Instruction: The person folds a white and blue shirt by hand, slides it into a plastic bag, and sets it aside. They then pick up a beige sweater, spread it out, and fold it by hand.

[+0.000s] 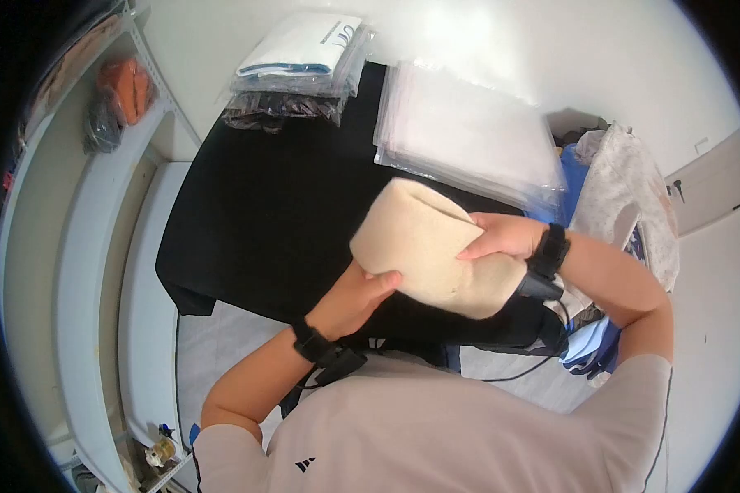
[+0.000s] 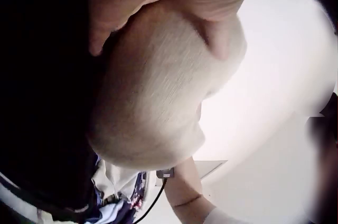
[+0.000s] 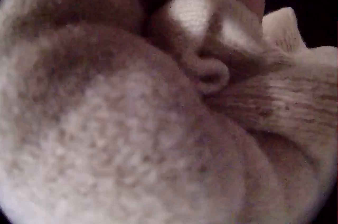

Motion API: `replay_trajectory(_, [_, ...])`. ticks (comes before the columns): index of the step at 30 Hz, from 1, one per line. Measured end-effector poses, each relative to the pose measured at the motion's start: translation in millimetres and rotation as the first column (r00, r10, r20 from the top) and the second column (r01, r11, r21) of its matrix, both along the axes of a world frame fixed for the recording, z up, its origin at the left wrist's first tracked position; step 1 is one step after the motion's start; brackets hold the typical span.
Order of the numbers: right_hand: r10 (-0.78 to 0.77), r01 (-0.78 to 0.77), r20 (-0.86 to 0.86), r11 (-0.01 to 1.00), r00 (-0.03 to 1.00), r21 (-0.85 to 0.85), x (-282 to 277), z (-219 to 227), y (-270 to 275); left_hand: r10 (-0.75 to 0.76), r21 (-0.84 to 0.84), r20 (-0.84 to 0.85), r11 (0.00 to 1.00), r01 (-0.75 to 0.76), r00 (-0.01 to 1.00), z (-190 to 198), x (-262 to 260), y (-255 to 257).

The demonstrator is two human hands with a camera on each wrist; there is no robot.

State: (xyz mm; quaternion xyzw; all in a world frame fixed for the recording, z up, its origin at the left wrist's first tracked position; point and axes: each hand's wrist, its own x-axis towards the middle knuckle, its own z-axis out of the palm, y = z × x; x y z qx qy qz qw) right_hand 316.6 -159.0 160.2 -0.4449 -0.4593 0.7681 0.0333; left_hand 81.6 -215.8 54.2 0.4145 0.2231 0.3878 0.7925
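Observation:
A folded cream knit garment (image 1: 436,255) is held up over the black-covered table, close in front of the person's body. The left hand (image 1: 355,302) grips its near left side, thumb on the front face and the other fingers behind. On the right side, the right hand (image 1: 506,237) holds the garment near its top fold, thumb pressed on the front. In the left wrist view the smooth outer side of the knit (image 2: 158,87) hangs below the left hand. The right wrist view shows ribbed knit (image 3: 285,92) and bunched folds up close.
Clear plastic bags (image 1: 469,135) lie stacked at the back of the black-covered table (image 1: 247,197). Bagged garments (image 1: 300,49) are piled at the back left. White shelving (image 1: 99,246) stands along the left, and a heap of clothes (image 1: 621,181) sits at the right.

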Motion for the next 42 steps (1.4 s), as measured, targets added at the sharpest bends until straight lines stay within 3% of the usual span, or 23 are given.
replay_trajectory(2, [-0.058,0.062,-0.063,0.997,0.996,0.052,-3.0,-9.7,-13.4,0.169,-0.243,0.406,0.967,-0.072,0.898,-3.6,15.9,-2.6])
replay_trajectory(5, [-0.143,0.162,-0.168,0.981,0.975,0.105,-4.3,-14.2,-32.3,0.201,-0.174,0.435,0.975,-0.137,0.878,0.4,26.2,-0.2])
replay_trajectory(8, [-0.103,0.154,-0.129,0.859,0.986,0.489,-8.4,-9.3,-59.2,0.233,-0.116,0.352,0.972,-0.205,0.907,4.2,22.1,0.1])
replay_trajectory(9, [-0.13,0.169,-0.108,0.759,0.986,0.629,-9.4,-10.7,-69.8,0.221,-0.101,0.343,0.975,-0.198,0.913,1.4,16.5,1.6])
replay_trajectory(11, [-0.201,-0.08,0.131,0.242,0.971,0.967,-8.2,-9.5,-79.0,0.43,0.589,-0.084,0.749,-0.303,0.899,-6.7,5.0,4.5])
replay_trajectory(12, [-0.214,-0.061,0.112,0.231,0.97,0.971,-9.8,-7.6,-82.1,0.437,0.568,-0.034,0.748,-0.342,0.899,-2.1,6.5,2.9])
replay_trajectory(13, [-0.266,-0.015,0.025,0.041,0.964,0.999,-13.0,-5.6,-85.4,0.53,0.774,-0.201,0.602,-0.199,0.824,14.1,-4.2,3.4])
replay_trajectory(14, [-0.3,0.02,-0.065,-0.151,0.952,0.988,-14.7,-5.4,-88.5,0.337,0.417,0.052,0.848,-0.327,0.94,9.1,-4.0,5.4])
replay_trajectory(15, [-0.307,0.034,-0.082,-0.159,0.948,0.987,-13.3,-11.1,-89.6,0.234,-0.016,0.366,0.969,-0.246,0.901,5.9,-3.4,7.0])
replay_trajectory(16, [-0.219,0.121,-0.143,-0.112,0.965,0.986,-11.1,-20.9,-89.2,0.225,-0.006,0.354,0.971,-0.239,0.908,4.5,-9.0,7.8])
replay_trajectory(17, [-0.131,0.201,-0.207,-0.059,0.969,0.978,-10.6,-27.0,-90.3,0.241,0.376,0.101,0.889,-0.261,0.965,4.4,-18.6,10.0])
replay_trajectory(18, [-0.171,0.379,-0.342,0.292,0.924,0.878,-15.5,-27.3,-95.3,0.334,0.7,-0.135,0.698,-0.149,0.933,6.0,-25.9,12.6])
replay_trajectory(19, [-0.173,0.389,-0.352,0.284,0.92,0.876,-19.4,-25.3,-96.2,0.33,0.706,-0.142,0.694,-0.139,0.933,7.1,-30.2,15.1])
replay_trajectory(22, [0.012,0.325,-0.394,0.543,0.919,0.774,-27.2,-20.0,-99.7,0.062,0.466,-0.175,0.884,0.027,0.983,23.1,-33.6,18.1])
replay_trajectory(24, [-0.09,0.428,-0.503,0.663,0.86,0.614,-27.2,-24.3,-105.8,0.115,0.789,-0.165,0.611,0.061,0.98,55.0,-26.3,17.9])
replay_trajectory(25, [-0.146,0.471,-0.546,0.711,0.825,0.522,-26.6,-27.1,-108.9,0.116,0.793,-0.169,0.606,0.065,0.979,65.0,-18.8,21.2])
replay_trajectory(29, [-0.279,0.544,-0.494,0.636,0.823,0.547,-13.1,-73.2,-124.4,0.059,0.717,-0.316,0.668,0.197,0.947,107.9,-3.6,27.7])
replay_trajectory(31, [-0.475,0.741,-0.576,0.325,0.666,0.588,-4.4,-83.5,-146.3,-0.1,0.651,-0.517,0.599,0.466,0.85,130.3,5.8,54.1])
replay_trajectory(33, [-0.658,0.857,-0.564,0.283,0.5,0.43,6.7,-83.6,-165.5,0.194,0.733,-0.612,0.504,0.458,0.766,136.6,10.2,97.0])
replay_trajectory(35, [-0.708,0.977,-0.68,0.209,0.188,0.052,18.3,-87.0,-173.5,0.502,0.851,-0.515,0.397,0.344,0.694,127.8,19.6,145.7])
replay_trajectory(38, [-0.653,0.962,-0.734,0.025,-0.189,-0.27,33.1,-104.2,-180.6,0.648,0.775,-0.597,0.313,0.548,0.474,75.7,30.0,207.0])
replay_trajectory(39, [-0.606,0.928,-0.734,-0.018,-0.307,-0.373,39.7,-114.3,-179.7,0.672,0.794,-0.541,0.212,0.569,0.505,57.6,36.6,213.1])
replay_trajectory(42, [-0.576,0.937,-0.762,-0.018,-0.296,-0.35,51.1,-148.7,-180.5,0.748,0.799,-0.415,0.028,0.6,0.518,32.2,56.3,219.2])
